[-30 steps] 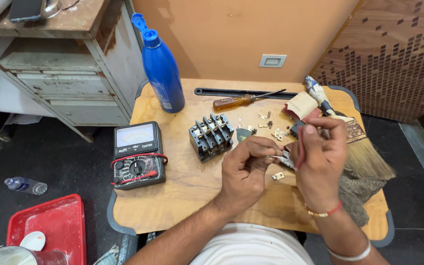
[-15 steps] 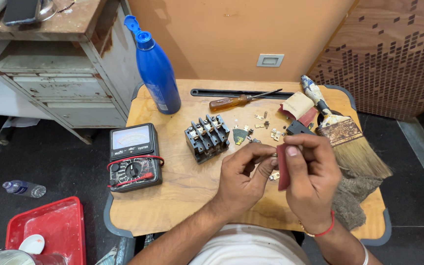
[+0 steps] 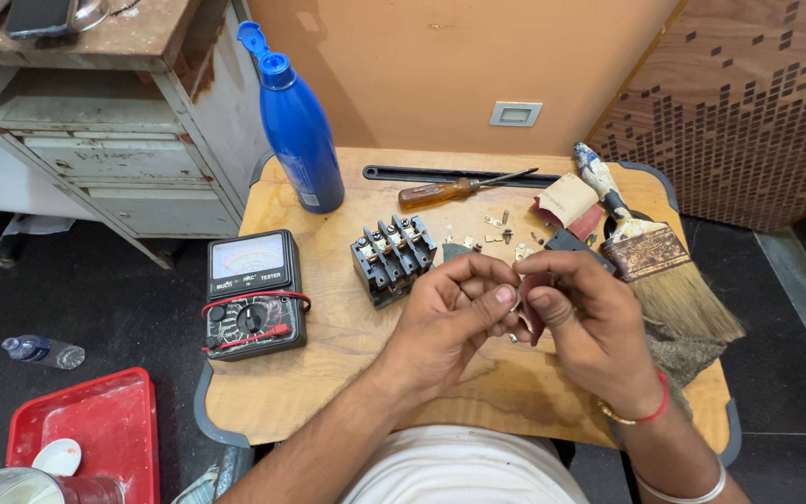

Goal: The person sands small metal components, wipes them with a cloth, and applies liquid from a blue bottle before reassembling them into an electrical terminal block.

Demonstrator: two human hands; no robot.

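Over the middle of a small wooden table point(image 3: 328, 373), my left hand point(image 3: 450, 317) and my right hand point(image 3: 590, 322) meet, fingertips together. My right hand pinches a folded strip of dark red sandpaper point(image 3: 531, 313). My left thumb and forefinger press a tiny metal part against it; the part is almost hidden by the fingers. Just beyond my left hand sits a black multi-terminal contactor block point(image 3: 392, 257). Several small brass contacts and screws point(image 3: 501, 231) lie scattered behind the hands.
An analogue multimeter point(image 3: 252, 294) with red leads lies at the left. A blue bottle point(image 3: 298, 131), a wooden-handled screwdriver point(image 3: 450, 191) and a black bar stand at the back. A worn paintbrush point(image 3: 655, 257) and sandpaper scraps point(image 3: 566, 201) are right. A red tray point(image 3: 86, 429) sits on the floor.
Both hands have drawn closer to me and nearer each other, the red sandpaper now tucked lower between the fingers. The objects on the table have not moved.
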